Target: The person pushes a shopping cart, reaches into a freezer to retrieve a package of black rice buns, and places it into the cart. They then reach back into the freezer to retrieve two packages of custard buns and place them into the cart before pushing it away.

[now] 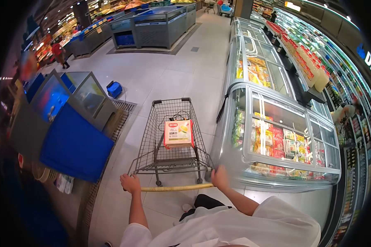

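Note:
A wire shopping cart [146, 142] stands in front of me, its yellow handle [177, 188] crossing near my body. My left hand [130, 183] is closed around the handle's left end. At the right end is my right hand [220, 178], its fingers smeared by motion and overlapping the end of the bar. In the cart's basket lies a red and cream food package [178, 133] with a yellow picture on its front. Behind the package, dark thin loops show against the wire.
Glass-topped freezers [292, 140] with colourful packs line the right, close to the cart. A grey stand with a blue panel [76, 142] is on the left. Farther off, a blue bag [114, 89] sits on the tiled floor [169, 82], and a grey display counter [156, 31] stands ahead.

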Available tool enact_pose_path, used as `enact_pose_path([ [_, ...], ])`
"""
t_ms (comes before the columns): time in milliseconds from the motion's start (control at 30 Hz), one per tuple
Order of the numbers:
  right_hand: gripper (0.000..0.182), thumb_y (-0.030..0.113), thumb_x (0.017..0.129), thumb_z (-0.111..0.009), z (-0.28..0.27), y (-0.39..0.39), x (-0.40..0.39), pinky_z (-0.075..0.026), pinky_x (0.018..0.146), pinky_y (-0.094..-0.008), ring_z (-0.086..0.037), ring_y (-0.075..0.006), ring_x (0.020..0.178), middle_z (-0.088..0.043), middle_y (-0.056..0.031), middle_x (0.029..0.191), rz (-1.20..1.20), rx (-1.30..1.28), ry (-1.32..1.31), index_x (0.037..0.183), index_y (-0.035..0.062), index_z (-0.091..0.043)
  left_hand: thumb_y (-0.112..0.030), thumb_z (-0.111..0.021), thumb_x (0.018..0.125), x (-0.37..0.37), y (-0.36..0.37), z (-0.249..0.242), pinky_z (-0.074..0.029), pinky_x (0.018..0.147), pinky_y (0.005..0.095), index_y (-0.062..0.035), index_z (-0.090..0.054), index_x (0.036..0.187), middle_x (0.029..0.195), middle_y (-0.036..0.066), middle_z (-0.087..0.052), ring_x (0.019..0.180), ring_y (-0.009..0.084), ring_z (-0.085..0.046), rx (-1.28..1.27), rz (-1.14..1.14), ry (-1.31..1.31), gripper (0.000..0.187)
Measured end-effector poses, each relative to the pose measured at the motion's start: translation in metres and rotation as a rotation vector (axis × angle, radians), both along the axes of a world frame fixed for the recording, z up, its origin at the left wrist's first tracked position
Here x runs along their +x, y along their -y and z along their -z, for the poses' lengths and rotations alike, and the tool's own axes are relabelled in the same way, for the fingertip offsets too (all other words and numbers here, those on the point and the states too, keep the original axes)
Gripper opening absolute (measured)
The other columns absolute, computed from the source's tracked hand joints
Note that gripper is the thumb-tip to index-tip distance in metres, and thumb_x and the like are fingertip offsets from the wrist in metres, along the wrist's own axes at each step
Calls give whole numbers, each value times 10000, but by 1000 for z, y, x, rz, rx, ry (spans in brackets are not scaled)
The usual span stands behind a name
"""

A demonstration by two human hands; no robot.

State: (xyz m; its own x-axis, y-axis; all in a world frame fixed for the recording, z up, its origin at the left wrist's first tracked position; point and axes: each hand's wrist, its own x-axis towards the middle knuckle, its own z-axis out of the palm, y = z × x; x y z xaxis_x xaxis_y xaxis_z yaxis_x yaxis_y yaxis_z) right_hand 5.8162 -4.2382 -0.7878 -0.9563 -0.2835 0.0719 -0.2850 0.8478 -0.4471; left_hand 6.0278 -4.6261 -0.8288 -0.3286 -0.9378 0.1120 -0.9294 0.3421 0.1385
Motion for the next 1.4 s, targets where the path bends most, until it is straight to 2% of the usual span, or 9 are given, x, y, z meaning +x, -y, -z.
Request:
enact_pose_path([
  [267, 233, 256, 841, -636, 22, 69, -170, -523, 642, -502, -665, -384, 712, -656, -179, 781, 192, 200, 77, 877, 33, -577, -228, -678, 799, -182, 74, 0, -481, 875, 424, 4, -623, 955, 1051, 146, -579, 1020, 316, -565, -21, 101, -68, 285],
  [300, 259, 285, 838, -640, 26, 41, -199, -527, 657, -505, -670, -390, 723, -668, -193, 784, 167, 200, 108, 836, 31, -590, -228, -680, 794, -204, 45, -9, -476, 881, 425, 6, -628, 956, 1048, 143, -583, 1023, 315, -563, -6, 69, -60, 290],
  [400, 267, 294, 840, -637, 98, 51, -251, -533, 657, -502, -675, -387, 720, -672, -192, 785, 43, 214, -52, 831, 32, -589, -226, -686, 778, -259, 80, -3, -462, 891, 426, 0, -629, 952, 1035, 140, -587, 1042, 315, -554, 5, 33, -23, 290],
  [467, 271, 299, 833, -643, 52, 90, -281, -542, 664, -496, -682, -379, 723, -675, -195, 787, 177, 187, 27, 838, 31, -602, -224, -692, 772, -297, 101, 2, -456, 895, 427, -3, -628, 953, 1037, 139, -586, 1048, 313, -550, -6, 38, 10, 293],
  [567, 296, 312, 814, -671, 57, 78, -340, -550, 646, -485, -686, -381, 717, -679, -204, 767, 207, 247, 142, 798, 18, -642, -220, -704, 762, -349, 87, 13, -448, 901, 428, -10, -624, 948, 1040, 138, -582, 1059, 310, -542, -7, 18, 82, 292],
  [867, 326, 359, 837, -682, 41, 152, -474, -527, 605, -481, -669, -378, 660, -669, -173, 714, 316, 163, 36, 724, 55, -647, -194, -708, 750, -512, 159, 31, -445, 897, 425, -17, -588, 934, 1042, 136, -555, 1067, 315, -528, -61, 63, 61, 282],
  [1067, 323, 371, 870, -666, 68, 200, -566, -502, 582, -462, -655, -359, 624, -662, -152, 679, 375, 175, -104, 721, 84, -653, -188, -678, 758, -630, 209, 48, -443, 896, 424, -13, -587, 930, 1056, 140, -545, 1068, 305, -525, -40, 117, 79, 262],
  [1200, 409, 444, 868, -646, 83, 240, -622, -551, 645, -464, -695, -377, 700, -698, -173, 734, 487, 393, 63, 745, 60, -714, -222, -670, 776, -711, 257, 61, -458, 917, 413, 6, -629, 948, 1116, 157, -551, 1101, 309, -523, -4, 173, 70, 288],
  [1400, 450, 405, 919, -552, 110, 289, -712, -560, 738, -508, -702, -423, 802, -705, -232, 806, 563, 370, 213, 778, 12, -720, -209, -678, 785, -829, 320, 92, -489, 871, 408, 20, -645, 933, 1082, 152, -545, 1038, 313, -549, 61, 239, 9, 275],
])
